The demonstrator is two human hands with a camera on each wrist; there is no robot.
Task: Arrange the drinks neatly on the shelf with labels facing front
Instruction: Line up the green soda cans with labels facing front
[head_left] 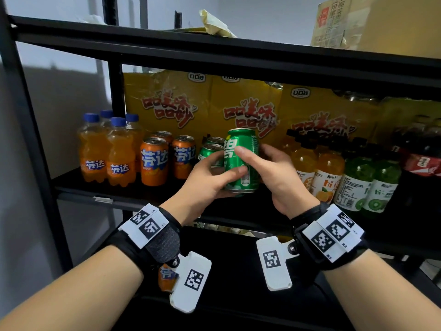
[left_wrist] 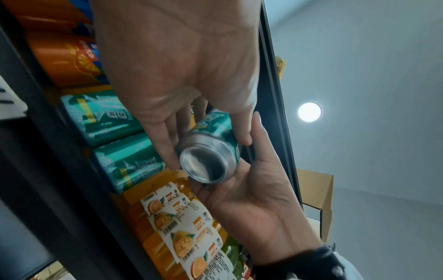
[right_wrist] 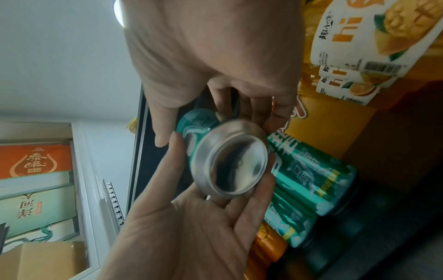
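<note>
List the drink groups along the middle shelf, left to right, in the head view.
Orange soda bottles → orange cans → green cans on the shelf → green can held by both hands → orange juice bottles → kiwi bottles → cola bottles.

Shelf [head_left: 119, 187], left to right: Fanta bottles [head_left: 105, 151], Fanta cans [head_left: 167, 158], Sprite cans [head_left: 210, 149], juice bottles [head_left: 338, 177], cola bottles [head_left: 420, 163]. Snack cartons [head_left: 214, 106] stand behind them. Held Sprite can [head_left: 242, 161] sits before the shelf between left hand [head_left: 210, 180] and right hand [head_left: 281, 177], just right of the Sprite cans. Cardboard box [head_left: 381, 22] on the shelf above.
</note>
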